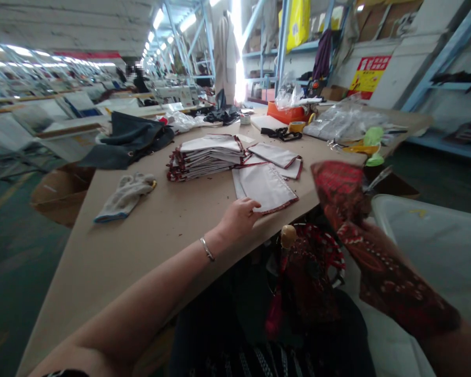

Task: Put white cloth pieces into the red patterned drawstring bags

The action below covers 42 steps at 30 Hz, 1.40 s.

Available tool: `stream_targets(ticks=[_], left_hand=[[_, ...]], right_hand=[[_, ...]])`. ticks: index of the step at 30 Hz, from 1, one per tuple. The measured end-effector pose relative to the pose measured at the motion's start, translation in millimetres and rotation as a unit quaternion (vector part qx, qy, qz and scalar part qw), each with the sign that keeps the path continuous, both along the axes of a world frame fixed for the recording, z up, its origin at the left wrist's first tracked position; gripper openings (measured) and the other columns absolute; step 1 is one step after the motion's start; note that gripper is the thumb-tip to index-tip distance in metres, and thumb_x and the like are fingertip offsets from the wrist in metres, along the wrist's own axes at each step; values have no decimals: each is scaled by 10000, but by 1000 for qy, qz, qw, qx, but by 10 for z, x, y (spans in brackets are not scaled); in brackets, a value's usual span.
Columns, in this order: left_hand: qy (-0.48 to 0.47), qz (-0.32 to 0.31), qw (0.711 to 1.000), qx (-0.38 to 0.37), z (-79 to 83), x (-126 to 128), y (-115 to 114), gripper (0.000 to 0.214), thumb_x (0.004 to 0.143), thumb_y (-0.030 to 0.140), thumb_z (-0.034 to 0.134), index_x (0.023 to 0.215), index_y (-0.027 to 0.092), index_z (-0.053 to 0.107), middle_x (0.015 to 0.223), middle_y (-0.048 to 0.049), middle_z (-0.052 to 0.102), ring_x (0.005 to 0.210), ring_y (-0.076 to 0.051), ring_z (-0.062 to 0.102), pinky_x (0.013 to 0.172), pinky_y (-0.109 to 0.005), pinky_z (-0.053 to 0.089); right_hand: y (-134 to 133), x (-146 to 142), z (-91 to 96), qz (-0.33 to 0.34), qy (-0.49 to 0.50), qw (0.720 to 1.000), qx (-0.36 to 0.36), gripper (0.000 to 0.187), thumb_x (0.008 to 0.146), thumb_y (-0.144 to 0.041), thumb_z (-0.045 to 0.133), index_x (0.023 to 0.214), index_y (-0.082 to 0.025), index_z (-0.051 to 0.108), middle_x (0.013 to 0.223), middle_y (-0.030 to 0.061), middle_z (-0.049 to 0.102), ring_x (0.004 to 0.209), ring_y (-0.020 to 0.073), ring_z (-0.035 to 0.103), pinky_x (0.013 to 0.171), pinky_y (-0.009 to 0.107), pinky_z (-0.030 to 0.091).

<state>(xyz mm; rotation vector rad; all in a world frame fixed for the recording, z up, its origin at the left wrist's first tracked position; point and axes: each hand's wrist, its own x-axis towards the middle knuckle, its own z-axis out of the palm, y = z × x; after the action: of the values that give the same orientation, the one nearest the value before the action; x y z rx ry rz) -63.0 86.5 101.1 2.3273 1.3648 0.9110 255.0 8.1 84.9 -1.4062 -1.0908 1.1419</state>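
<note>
My left hand (241,217) rests at the table's front edge, with fingers bent and closed on the near corner of a white fabric piece (265,186) with dark red edging. My right hand (371,235), blurred and partly covered, grips a red patterned cloth (339,183) raised to the right of the table. Similar red patterned fabric (400,285) lies along my right forearm; whether it is the same piece I cannot tell. Behind the white piece lie another folded white piece (277,154) and a stack of red-edged white pieces (206,157).
A knitted glove (127,196) and dark cloth (133,139) lie on the table's left. Plastic bags (345,123), an orange container (284,111) and black straps (281,134) are farther back. A white bin (435,225) stands right; red fabric (310,293) and a wooden knob (288,236) sit below the edge.
</note>
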Motion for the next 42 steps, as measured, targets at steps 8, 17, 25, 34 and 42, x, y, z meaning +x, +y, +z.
stream_targets(ticks=[8,17,25,34,42], left_hand=[[264,-31,964,20,-73,153,84,231,866,209,474,885,124,688,954,-127,660,939,-218,600,901,-346,449],[259,-1,966,-21,-25,221,232,277,836,138,445,796,125,718,885,-130,690,780,-199,642,724,-292,473],[197,85,977,21,216,195,164,231,814,174,463,860,157,688,876,-81,687,790,-187,624,708,-281,455],[60,149,986,52,219,-254,-109,94,746,148,509,727,187,593,774,-40,618,688,-164,575,651,-283,435],[-644,72,754,-107,669,-247,-528,128,706,155,621,804,196,549,691,46,606,551,-90,585,472,-193,503]], right_hand=[[-246,162,-1629,-3,-302,951,-61,460,690,-518,601,1014,-193,645,1032,138,701,1020,352,628,949,513,437],[287,-379,-209,37,-293,944,148,365,881,-466,463,1049,-184,621,969,79,680,819,212,637,793,351,492],[984,-1414,445,214,-605,727,245,286,882,-243,503,1125,-186,642,1142,130,617,1103,289,517,888,388,439],[1136,-1341,698,95,-639,743,176,345,841,-157,456,1154,-162,601,931,135,704,863,260,658,742,335,461],[401,-1651,838,130,-513,802,279,220,794,-131,477,973,-170,598,771,78,660,670,205,588,605,295,365]])
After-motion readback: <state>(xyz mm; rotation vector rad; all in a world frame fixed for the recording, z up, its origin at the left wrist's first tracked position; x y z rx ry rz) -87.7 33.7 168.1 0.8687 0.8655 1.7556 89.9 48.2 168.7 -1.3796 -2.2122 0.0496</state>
